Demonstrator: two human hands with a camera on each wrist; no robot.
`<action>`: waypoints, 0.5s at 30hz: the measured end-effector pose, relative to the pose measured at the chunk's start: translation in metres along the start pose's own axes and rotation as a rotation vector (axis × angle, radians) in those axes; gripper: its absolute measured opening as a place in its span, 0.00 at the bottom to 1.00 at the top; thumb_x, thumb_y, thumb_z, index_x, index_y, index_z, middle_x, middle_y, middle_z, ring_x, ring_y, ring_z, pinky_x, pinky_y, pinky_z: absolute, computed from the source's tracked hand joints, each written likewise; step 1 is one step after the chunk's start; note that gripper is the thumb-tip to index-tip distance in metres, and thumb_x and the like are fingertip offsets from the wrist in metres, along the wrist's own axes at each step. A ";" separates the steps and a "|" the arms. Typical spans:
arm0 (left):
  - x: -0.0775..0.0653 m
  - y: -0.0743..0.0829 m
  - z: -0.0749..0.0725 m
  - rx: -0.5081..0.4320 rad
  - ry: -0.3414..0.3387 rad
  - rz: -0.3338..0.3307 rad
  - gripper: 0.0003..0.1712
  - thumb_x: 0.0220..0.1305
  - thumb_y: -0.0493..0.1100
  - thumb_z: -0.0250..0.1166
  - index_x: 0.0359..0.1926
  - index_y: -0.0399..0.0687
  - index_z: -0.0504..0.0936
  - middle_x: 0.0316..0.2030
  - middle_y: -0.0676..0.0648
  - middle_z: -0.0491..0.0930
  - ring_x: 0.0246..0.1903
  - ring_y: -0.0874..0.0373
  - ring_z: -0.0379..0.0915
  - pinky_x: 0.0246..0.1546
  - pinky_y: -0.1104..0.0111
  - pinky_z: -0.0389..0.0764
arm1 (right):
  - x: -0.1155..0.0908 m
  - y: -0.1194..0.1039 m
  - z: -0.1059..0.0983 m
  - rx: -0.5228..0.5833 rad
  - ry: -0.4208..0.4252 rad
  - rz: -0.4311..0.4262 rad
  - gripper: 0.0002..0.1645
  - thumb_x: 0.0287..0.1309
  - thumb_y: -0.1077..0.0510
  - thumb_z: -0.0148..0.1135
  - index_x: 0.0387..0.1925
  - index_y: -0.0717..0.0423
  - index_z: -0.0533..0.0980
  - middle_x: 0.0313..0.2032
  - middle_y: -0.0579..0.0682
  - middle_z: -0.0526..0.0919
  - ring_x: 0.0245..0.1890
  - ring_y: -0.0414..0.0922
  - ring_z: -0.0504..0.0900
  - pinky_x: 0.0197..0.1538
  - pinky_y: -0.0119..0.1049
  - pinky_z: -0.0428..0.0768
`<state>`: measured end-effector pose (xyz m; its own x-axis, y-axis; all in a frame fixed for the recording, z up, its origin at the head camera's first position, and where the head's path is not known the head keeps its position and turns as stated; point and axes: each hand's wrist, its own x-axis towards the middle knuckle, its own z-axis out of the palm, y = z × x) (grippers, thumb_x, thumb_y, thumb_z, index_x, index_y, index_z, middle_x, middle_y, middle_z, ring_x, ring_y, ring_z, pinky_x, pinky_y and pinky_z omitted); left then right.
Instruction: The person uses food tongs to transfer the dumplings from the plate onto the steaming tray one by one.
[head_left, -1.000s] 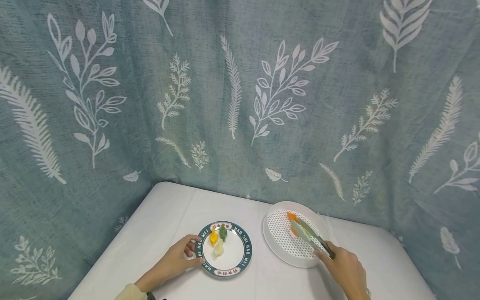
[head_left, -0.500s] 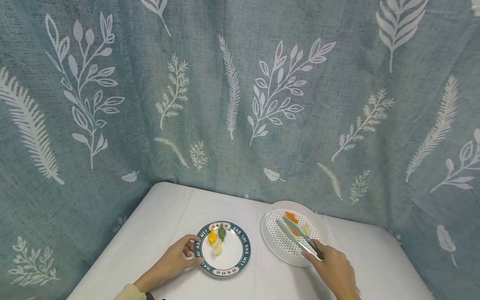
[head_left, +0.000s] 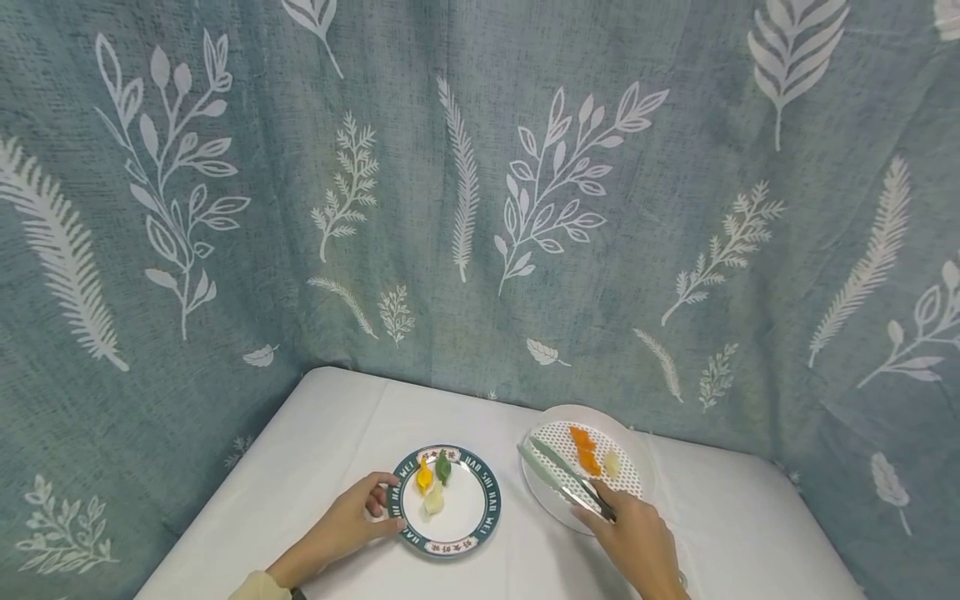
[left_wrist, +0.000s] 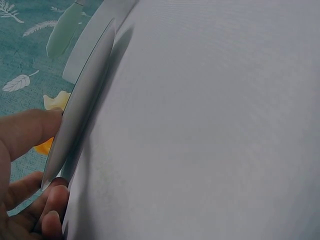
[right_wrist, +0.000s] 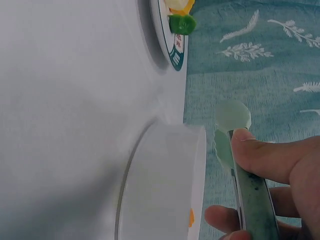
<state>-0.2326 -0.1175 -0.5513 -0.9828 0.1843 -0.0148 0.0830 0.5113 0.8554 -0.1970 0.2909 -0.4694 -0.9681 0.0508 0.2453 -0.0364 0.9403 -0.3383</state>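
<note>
My left hand (head_left: 352,518) holds the near left rim of a plate (head_left: 491,500) with a teal lettered border, thumb and fingertips at its edge. On the plate lie a yellow piece (head_left: 424,477), a green piece (head_left: 443,468) and a cream piece (head_left: 433,501), all small and dumpling-like. My right hand (head_left: 636,533) grips tongs (head_left: 572,479) with pale green tips and dark handles. Their tips stand apart with nothing between them, over the left side of a round white perforated tray (head_left: 637,437). In that tray are two orange pieces (head_left: 588,462) and another cream piece (head_left: 612,462).
A white cloth (head_left: 345,417) covers the table. Behind it and along the left hangs a blue-green curtain (head_left: 420,208) with white leaf prints. The tray's side wall (right_wrist: 160,180) rises from the cloth in the right wrist view.
My right hand and the tongs have moved left across the tray, off the orange pieces. The tray's cream piece has come into view. My left hand has stayed at the plate.
</note>
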 end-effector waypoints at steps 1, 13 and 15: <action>0.000 0.000 0.000 0.000 0.000 0.002 0.41 0.50 0.53 0.82 0.63 0.50 0.76 0.39 0.52 0.74 0.38 0.57 0.69 0.37 0.68 0.73 | -0.001 -0.002 0.001 0.005 0.004 -0.009 0.40 0.54 0.31 0.72 0.60 0.53 0.82 0.50 0.60 0.87 0.48 0.63 0.85 0.45 0.62 0.80; 0.000 -0.002 0.000 0.001 -0.004 0.016 0.41 0.50 0.53 0.82 0.63 0.51 0.75 0.40 0.53 0.74 0.39 0.57 0.69 0.37 0.68 0.73 | -0.003 -0.035 0.020 0.035 -0.014 -0.086 0.35 0.50 0.38 0.78 0.57 0.48 0.84 0.29 0.37 0.82 0.27 0.40 0.72 0.31 0.42 0.73; 0.000 -0.002 0.000 0.006 -0.005 0.021 0.41 0.51 0.53 0.82 0.63 0.51 0.75 0.40 0.53 0.74 0.39 0.57 0.69 0.37 0.69 0.73 | -0.005 -0.039 0.024 0.043 -0.008 -0.112 0.35 0.49 0.38 0.79 0.57 0.48 0.84 0.26 0.36 0.79 0.26 0.39 0.71 0.29 0.40 0.72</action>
<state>-0.2330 -0.1183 -0.5533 -0.9799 0.1993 0.0008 0.1048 0.5120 0.8525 -0.1964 0.2454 -0.4795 -0.9594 -0.0567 0.2764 -0.1549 0.9246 -0.3479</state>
